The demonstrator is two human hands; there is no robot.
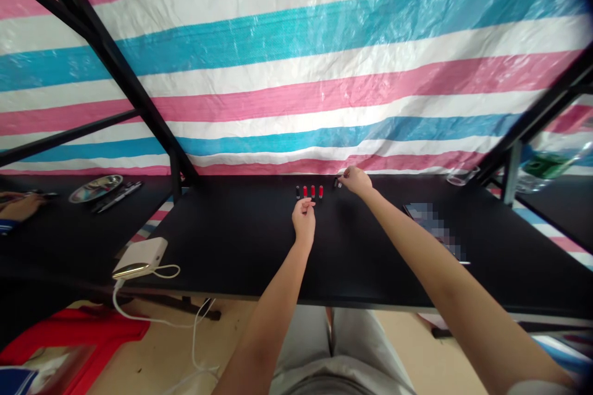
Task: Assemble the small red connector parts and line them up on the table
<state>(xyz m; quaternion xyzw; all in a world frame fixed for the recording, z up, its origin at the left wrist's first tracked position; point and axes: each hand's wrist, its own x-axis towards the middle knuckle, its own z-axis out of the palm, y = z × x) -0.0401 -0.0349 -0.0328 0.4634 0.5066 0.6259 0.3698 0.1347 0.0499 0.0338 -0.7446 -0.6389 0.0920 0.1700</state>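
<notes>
Small upright cylinders that look like batteries stand in a row on the black table (241, 228): a black cylinder (298, 192) at the left, then three red ones, the rightmost red cylinder (321, 192) among them. Just in front of the row is my left hand (303, 217), its fingers loosely bent and apart, with no object visible in them. Farther right, near the table's back edge, my right hand (357, 181) pinches a small dark cylinder (336, 182). A small pale piece shows below those fingertips, too tiny to name.
A white power bank (141, 258) with cables lies at the left front. A phone-like flat item (435, 231), partly blurred, and a tape roll (456, 179) are on the right. Black metal posts flank the table. Another person's hand (23, 207) rests at the far-left table near a round tray (96, 189).
</notes>
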